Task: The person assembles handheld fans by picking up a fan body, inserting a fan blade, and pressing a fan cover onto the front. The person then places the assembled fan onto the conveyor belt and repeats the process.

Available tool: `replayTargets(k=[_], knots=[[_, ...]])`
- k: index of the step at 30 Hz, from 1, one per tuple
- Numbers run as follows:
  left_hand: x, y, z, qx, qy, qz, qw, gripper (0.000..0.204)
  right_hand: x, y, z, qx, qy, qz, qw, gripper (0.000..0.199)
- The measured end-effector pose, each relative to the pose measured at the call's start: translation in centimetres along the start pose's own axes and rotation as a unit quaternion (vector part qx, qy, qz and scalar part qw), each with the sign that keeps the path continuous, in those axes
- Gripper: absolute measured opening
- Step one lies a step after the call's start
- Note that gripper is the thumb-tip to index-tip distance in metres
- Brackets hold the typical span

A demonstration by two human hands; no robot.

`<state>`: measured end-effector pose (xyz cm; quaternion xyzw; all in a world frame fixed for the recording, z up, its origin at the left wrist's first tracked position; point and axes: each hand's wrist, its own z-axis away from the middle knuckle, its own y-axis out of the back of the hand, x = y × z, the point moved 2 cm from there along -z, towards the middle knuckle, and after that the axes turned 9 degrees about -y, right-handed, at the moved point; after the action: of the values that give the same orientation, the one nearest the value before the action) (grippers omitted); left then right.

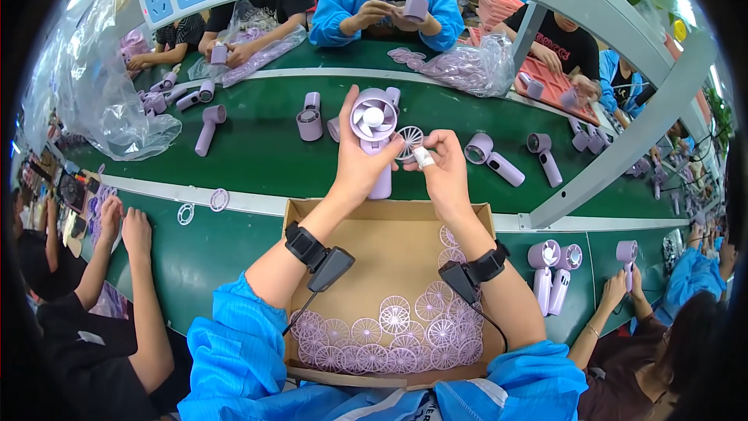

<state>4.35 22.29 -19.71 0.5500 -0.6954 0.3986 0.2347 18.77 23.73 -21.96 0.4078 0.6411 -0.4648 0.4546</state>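
My left hand (361, 157) is wrapped round the handle of a lilac handheld fan (375, 117), held up over the green belt. The fan's round head faces me with its white blades bare. In my right hand (444, 171), thumb and fingers pinch a round spoked grille (409, 140) beside the fan head, close to my left thumb. White tape wraps one right fingertip. Below my forearms stands an open cardboard box (351, 238), with many lilac spoked grilles (393, 316) heaped along its near side.
Several lilac fans (309, 117) lie along the green belt (265, 132). Two more fans (543, 265) rest right of the box. Two loose rings (219, 199) lie on the left. A slanted grey metal post (623, 140) rises at right. Co-workers sit opposite and on both sides.
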Motion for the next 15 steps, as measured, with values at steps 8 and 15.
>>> replayTargets(k=[8,15], knots=[[0.1,0.0,0.4,0.045,-0.088,-0.075,0.992,0.09,-2.8,-1.8,1.9,0.066,0.292,0.373,0.878,0.037],[0.8,-0.5,0.7,0.047,-0.095,-0.068,0.992,0.09,-3.0,-1.8,1.9,0.083,0.378,0.459,0.799,0.045]])
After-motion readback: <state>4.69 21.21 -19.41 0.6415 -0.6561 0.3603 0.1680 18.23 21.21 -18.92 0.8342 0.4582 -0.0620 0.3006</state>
